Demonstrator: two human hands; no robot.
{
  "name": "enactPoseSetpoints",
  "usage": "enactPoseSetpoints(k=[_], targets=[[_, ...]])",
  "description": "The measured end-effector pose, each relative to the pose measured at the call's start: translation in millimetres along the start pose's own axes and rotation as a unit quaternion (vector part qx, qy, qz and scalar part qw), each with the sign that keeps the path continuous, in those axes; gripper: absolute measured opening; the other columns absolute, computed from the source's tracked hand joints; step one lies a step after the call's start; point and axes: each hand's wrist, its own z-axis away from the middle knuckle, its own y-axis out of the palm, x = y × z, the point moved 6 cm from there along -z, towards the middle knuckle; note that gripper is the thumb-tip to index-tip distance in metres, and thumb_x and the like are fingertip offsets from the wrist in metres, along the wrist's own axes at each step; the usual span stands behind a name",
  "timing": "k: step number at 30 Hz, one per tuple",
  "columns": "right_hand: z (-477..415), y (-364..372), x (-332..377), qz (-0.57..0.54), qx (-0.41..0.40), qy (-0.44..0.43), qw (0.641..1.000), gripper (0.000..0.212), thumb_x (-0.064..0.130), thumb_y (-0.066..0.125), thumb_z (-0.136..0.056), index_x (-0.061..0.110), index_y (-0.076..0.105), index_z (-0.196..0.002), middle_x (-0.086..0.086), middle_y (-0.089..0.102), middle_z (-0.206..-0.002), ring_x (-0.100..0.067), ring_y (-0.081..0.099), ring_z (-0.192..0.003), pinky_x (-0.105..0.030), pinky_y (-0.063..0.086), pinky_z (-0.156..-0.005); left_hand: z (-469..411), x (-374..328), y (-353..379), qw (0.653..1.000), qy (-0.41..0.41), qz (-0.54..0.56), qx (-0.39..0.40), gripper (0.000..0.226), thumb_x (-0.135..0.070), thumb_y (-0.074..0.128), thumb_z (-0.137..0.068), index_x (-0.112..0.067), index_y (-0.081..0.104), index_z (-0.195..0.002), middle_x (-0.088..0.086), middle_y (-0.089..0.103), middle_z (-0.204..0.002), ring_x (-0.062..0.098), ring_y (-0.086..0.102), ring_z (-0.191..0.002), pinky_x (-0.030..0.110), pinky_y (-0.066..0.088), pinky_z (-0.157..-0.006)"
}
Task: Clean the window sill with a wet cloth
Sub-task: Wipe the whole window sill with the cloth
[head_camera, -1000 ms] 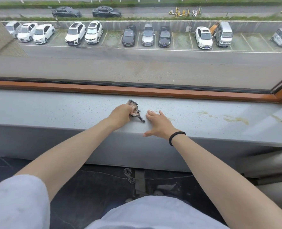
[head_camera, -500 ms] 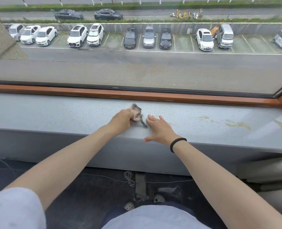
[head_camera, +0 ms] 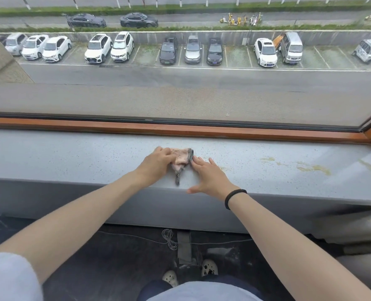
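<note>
Both hands meet mid-way along the window sill point(head_camera: 71, 157): the left hand point(head_camera: 158, 164) curls over the bunched pink cloth point(head_camera: 181, 158), and the right hand point(head_camera: 210, 177) lies flat beside it, straight fingertips touching its edge. Best to press firmly and sweep right toward the yellowish stains point(head_camera: 312, 168). The cloth's dampness can't be judged.

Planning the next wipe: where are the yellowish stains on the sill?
Head view: the yellowish stains lie on the right part of the window sill, right of the right hand and the cloth.
</note>
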Motion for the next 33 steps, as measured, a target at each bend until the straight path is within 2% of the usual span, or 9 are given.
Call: enactPoseSetpoints(k=[2,8,13,16,19,24,26,30,33], targets=[[0,-2,-2,0.003,0.001,0.0,1.0,0.102,0.054,0.07,-0.075,0.006,0.019,-0.149,-0.006,0.011,-0.159,-0.017,0.01,-0.146,-0.038,-0.002,-0.119,0,10,-6,1.0,0.015,-0.01,0.005,0.03,0.011,0.044,-0.083,-0.006,0.065,-0.096,0.01,0.057,-0.102,0.029,0.046,-0.097,0.04,0.047,-0.062],[0,-4,-3,0.001,-0.001,0.002,1.0,0.097,0.051,0.071,-0.075,0.005,0.025,-0.147,-0.006,0.013,-0.158,-0.018,0.011,-0.146,-0.038,-0.001,-0.119,-55,15,-10,0.995,-0.093,-0.034,-0.012,0.039,0.01,0.038,-0.083,-0.011,0.063,-0.104,0.009,0.055,-0.102,0.029,0.043,-0.098,0.036,0.04,-0.066],[-1,-3,-2,-0.007,-0.005,0.005,1.0,0.101,0.049,0.071,-0.076,0.008,0.016,-0.15,-0.006,0.014,-0.158,-0.017,0.01,-0.146,-0.038,-0.002,-0.119,-11,-2,1,0.994,0.106,0.0,-0.001,0.029,0.016,0.056,-0.073,-0.009,0.065,-0.083,0.01,0.058,-0.086,0.03,0.05,-0.08,0.036,0.046,-0.053],[-2,-2,-4,-0.004,0.006,0.008,1.0,0.1,0.048,0.07,-0.078,0.006,0.015,-0.15,-0.006,0.008,-0.159,-0.018,0.006,-0.147,-0.038,-0.003,-0.119,-34,24,-5,0.999,0.026,-0.02,0.001,0.032,0.017,0.048,-0.076,-0.006,0.065,-0.09,0.012,0.057,-0.094,0.03,0.048,-0.088,0.045,0.05,-0.062],[-1,0,-3,-0.005,0.009,0.01,1.0,0.099,0.049,0.069,-0.079,0.005,0.015,-0.15,-0.006,0.007,-0.159,-0.018,0.005,-0.147,-0.039,-0.003,-0.119,-64,18,-15,0.998,-0.047,-0.033,-0.025,0.034,0.012,0.04,-0.081,-0.005,0.063,-0.101,0.014,0.055,-0.102,0.033,0.046,-0.102,0.044,0.047,-0.073],[-5,-1,-2,0.005,-0.003,0.007,1.0,0.094,0.052,0.069,-0.077,0.006,0.026,-0.147,-0.007,0.018,-0.157,-0.017,0.008,-0.146,-0.039,-0.002,-0.119,-33,-15,3,0.998,0.069,-0.01,-0.002,0.026,0.008,0.046,-0.085,-0.007,0.065,-0.095,0.013,0.057,-0.099,0.032,0.048,-0.096,0.037,0.041,-0.061],[-6,-2,-1,0.012,0.007,0.007,1.0,0.097,0.051,0.068,-0.078,0.006,0.02,-0.149,-0.007,0.012,-0.159,-0.018,0.007,-0.147,-0.039,-0.002,-0.119,-43,2,-3,0.999,0.046,-0.019,-0.006,0.029,0.01,0.045,-0.083,-0.008,0.065,-0.096,0.011,0.058,-0.1,0.031,0.047,-0.095,0.038,0.042,-0.061],[-7,-2,-3,0.002,0.009,0.011,1.0,0.098,0.049,0.069,-0.078,0.007,0.017,-0.149,-0.005,0.006,-0.159,-0.017,0.005,-0.147,-0.038,-0.003,-0.118,-74,14,-13,0.995,-0.08,-0.055,-0.03,0.034,0.01,0.041,-0.082,-0.008,0.06,-0.105,0.013,0.054,-0.103,0.031,0.045,-0.102,0.038,0.042,-0.071],[-8,0,-3,0.013,0.011,0.013,1.0,0.097,0.05,0.068,-0.078,0.007,0.017,-0.149,-0.006,0.008,-0.159,-0.018,0.005,-0.147,-0.039,-0.002,-0.119,-65,-5,-7,0.998,-0.053,-0.045,-0.003,0.035,0.011,0.041,-0.079,-0.007,0.06,-0.102,0.012,0.053,-0.102,0.03,0.044,-0.101,0.037,0.039,-0.067]])
